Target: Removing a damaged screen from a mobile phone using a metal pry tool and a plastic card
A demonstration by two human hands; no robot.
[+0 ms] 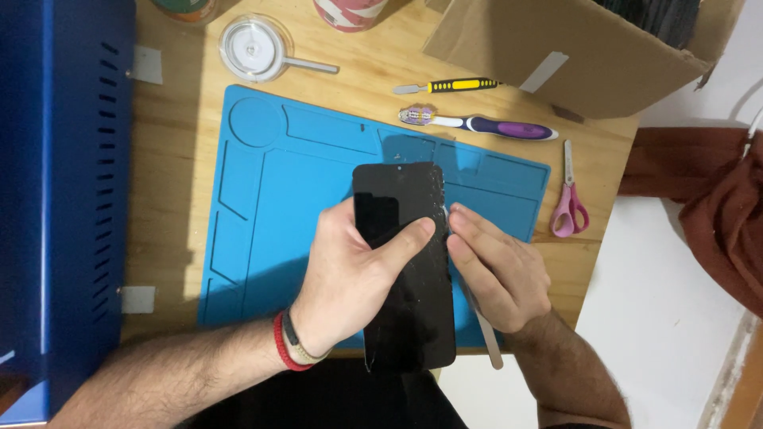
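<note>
The left hand (350,274) grips a black phone (407,262) with cracked glass, thumb across its screen, above the blue mat (262,206) on the table (167,199). At the phone's three o'clock edge, the right hand (497,270) is closed around a thin metal tool (486,338).

Black smartphone (409,302) with cracked screen, held lengthwise above blue mat, thin metal pry tool (483,326) at its right edge

Bare, hairy forearms without sleeves; the left wrist (296,343) wears 1 red band and 1 dark band.
</note>
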